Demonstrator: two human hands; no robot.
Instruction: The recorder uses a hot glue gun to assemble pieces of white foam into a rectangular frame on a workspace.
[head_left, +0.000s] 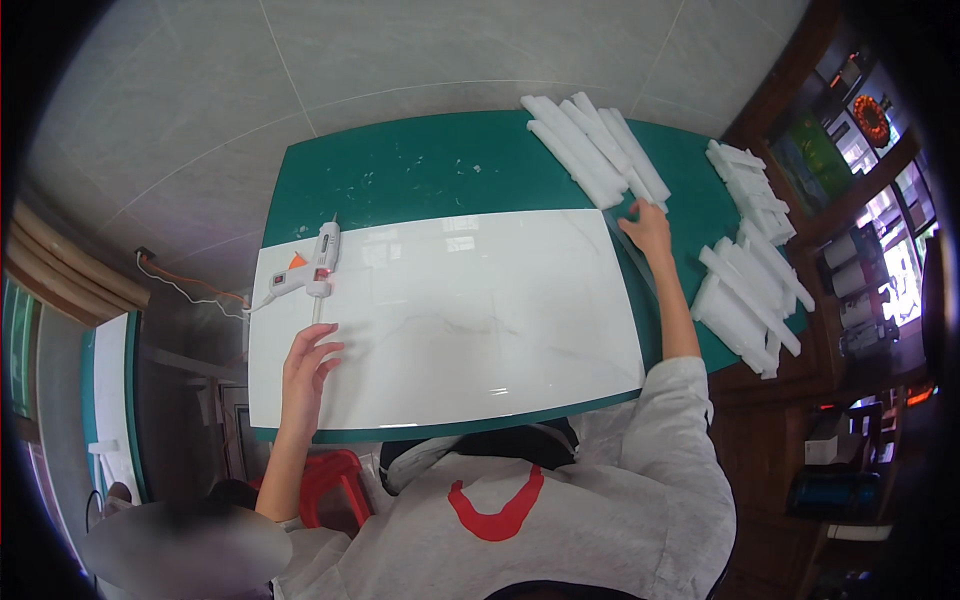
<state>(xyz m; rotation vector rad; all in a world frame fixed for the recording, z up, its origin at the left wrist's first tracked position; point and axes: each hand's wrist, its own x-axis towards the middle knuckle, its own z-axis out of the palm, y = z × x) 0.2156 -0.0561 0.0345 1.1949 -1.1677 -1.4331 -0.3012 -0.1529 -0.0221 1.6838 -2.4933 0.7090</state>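
Observation:
My left hand (308, 365) hovers over the near left part of a glossy white board (480, 310), its fingers loosely curled and apart with nothing in them. Just beyond it a white hot glue gun (322, 262) lies on the board, a pale glue stick poking out of its rear. My right hand (648, 232) reaches past the board's far right corner, thumb and forefinger apart. Its fingertips are by the near ends of several white foam strips (585, 160); whether they touch is unclear. A long, thin grey strip (632, 255), perhaps a ruler, runs beside the board under this hand.
Two more piles of white foam pieces, a far pile (752, 190) and a near pile (745, 300), lie along the right side of the green table mat (400, 170). White scraps dot the mat's far part. A cord (200, 295) hangs at the left, above a red stool (335, 485).

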